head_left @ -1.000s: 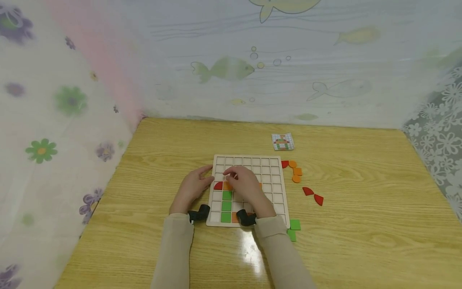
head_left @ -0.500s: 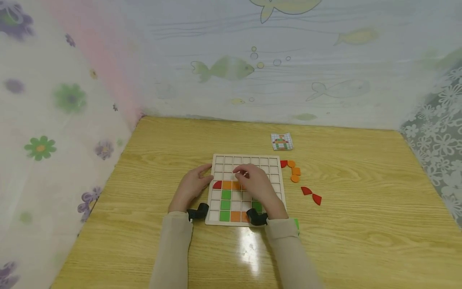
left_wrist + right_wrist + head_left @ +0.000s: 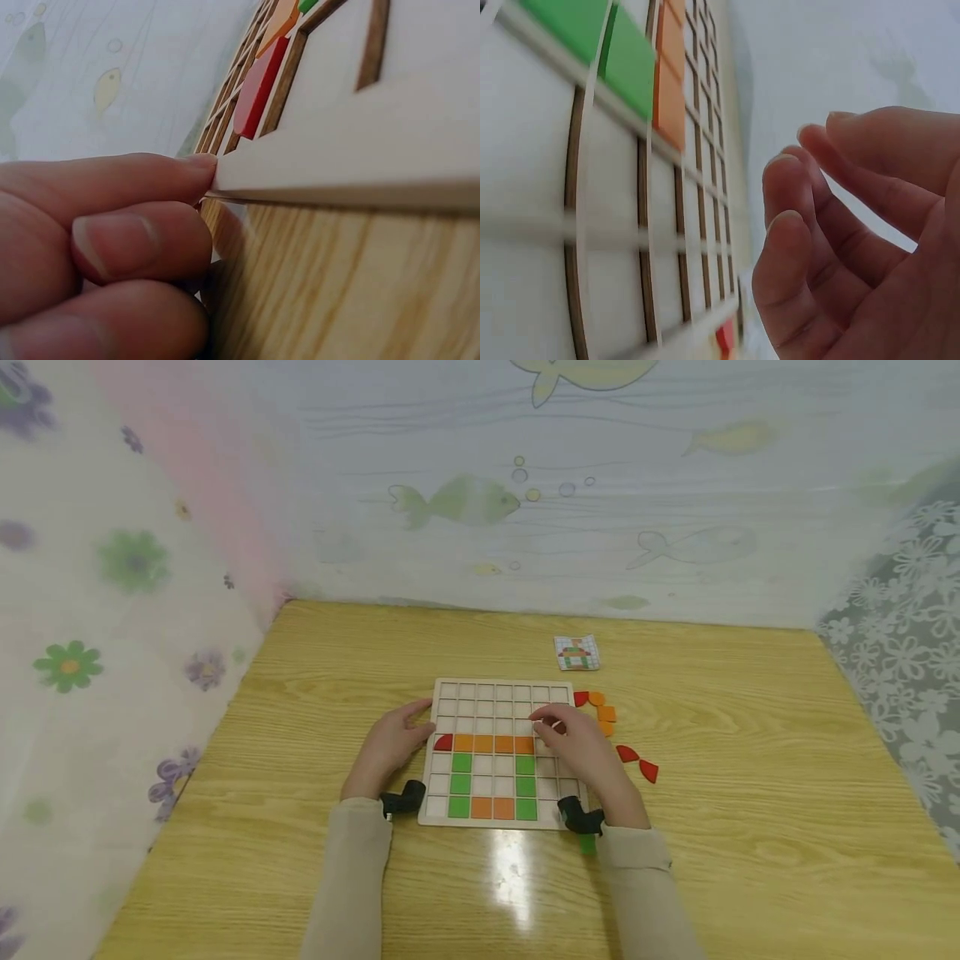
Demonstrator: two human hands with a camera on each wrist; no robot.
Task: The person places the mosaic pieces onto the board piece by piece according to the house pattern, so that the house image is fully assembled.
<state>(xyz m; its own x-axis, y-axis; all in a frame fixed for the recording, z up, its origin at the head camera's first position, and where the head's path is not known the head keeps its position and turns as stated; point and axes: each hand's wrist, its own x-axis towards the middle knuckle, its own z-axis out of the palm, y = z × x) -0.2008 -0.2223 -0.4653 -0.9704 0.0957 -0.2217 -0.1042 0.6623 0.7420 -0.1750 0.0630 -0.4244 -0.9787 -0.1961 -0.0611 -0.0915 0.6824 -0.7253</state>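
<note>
My left hand [image 3: 390, 745] rests at the left edge of a wooden grid board [image 3: 450, 706]; in the left wrist view one fingertip touches its rim. Over the board's right side hovers my right hand [image 3: 588, 747], its fingers loosely bent, with nothing between them in the right wrist view. One row across the board holds a red quarter-round tile [image 3: 443, 742] at its left end, then several orange square tiles [image 3: 483, 744]. Below stand two columns of green square tiles [image 3: 461, 784], joined at the bottom by two orange tiles [image 3: 482, 808].
A small pattern card [image 3: 577, 653] lies behind the board. Loose orange pieces [image 3: 607, 714] and red quarter-rounds [image 3: 648, 771] lie to its right on the wooden table [image 3: 735, 793]. A green tile [image 3: 588, 844] shows partly under the right wrist. Patterned sheets hang behind.
My right hand has moved rightward across the board from the left part of the orange row, uncovering the row and the right green column. The left hand stays at the board's edge.
</note>
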